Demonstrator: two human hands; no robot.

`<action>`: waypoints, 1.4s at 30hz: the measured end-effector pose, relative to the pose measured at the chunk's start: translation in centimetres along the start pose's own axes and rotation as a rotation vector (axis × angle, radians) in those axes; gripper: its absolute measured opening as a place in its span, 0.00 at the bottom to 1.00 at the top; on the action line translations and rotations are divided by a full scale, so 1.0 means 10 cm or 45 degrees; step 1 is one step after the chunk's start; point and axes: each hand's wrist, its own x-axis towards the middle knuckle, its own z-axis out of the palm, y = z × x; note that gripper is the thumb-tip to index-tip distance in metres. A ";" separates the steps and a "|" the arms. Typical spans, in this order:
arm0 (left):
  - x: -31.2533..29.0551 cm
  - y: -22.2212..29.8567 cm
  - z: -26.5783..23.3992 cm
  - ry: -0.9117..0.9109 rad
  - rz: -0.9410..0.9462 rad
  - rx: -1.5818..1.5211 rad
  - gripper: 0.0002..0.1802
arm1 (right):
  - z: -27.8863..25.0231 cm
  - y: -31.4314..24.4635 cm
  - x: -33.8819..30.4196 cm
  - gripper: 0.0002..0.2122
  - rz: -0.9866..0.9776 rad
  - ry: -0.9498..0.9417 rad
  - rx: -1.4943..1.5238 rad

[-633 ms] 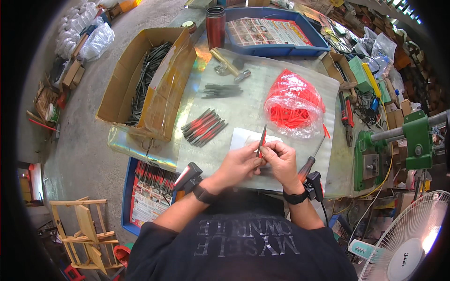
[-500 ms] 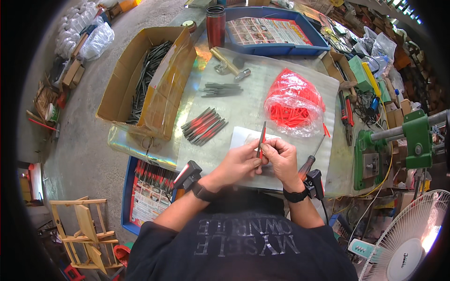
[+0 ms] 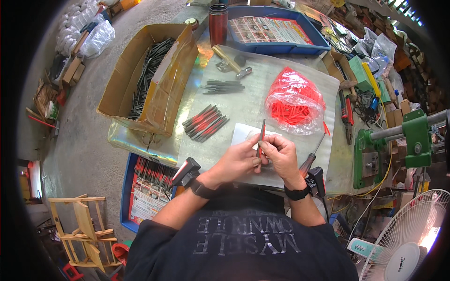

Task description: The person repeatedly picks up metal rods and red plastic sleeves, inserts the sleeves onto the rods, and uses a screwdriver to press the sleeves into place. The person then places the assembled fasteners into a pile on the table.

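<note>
Between my hands stands a slim dark rod [image 3: 263,129] with a red sleeve around part of it, its narrow end pointing away from me. My left hand [image 3: 237,161] is closed on it with thumb and fingers. From the other side, my right hand [image 3: 282,154] pinches the rod; the fingers partly hide the red part. A white paper [image 3: 240,133] lies beneath. Left of the hands is a pile of dark rods with red sleeves [image 3: 205,123], and beyond it a pile of plain grey rods [image 3: 222,87]. A clear bag of red tubes [image 3: 294,99] lies beyond my right hand.
A cardboard box [image 3: 174,89] of dark rods stands at left. Farther back are a hammer [image 3: 232,62], a red tumbler [image 3: 218,28] and a blue tray [image 3: 281,49]. A screwdriver [image 3: 308,164] lies beside my right hand, pliers [image 3: 348,114] and a green machine [image 3: 368,161] further right.
The view has shifted very slightly. Both hands stay closed on the rod in nearly the same place, with the right fingers a touch lower along it.
</note>
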 end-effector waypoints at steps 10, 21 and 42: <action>-0.06 -0.04 0.01 0.056 -0.038 -0.152 0.31 | -0.03 0.02 -0.03 0.07 -0.059 0.088 0.083; -0.12 -0.11 -0.14 0.499 0.133 0.699 0.07 | -0.56 0.05 -0.08 0.09 -0.342 0.672 -0.861; 0.09 -0.24 -0.35 0.533 0.494 1.649 0.03 | -1.18 0.11 -0.61 0.33 -0.101 0.578 -0.815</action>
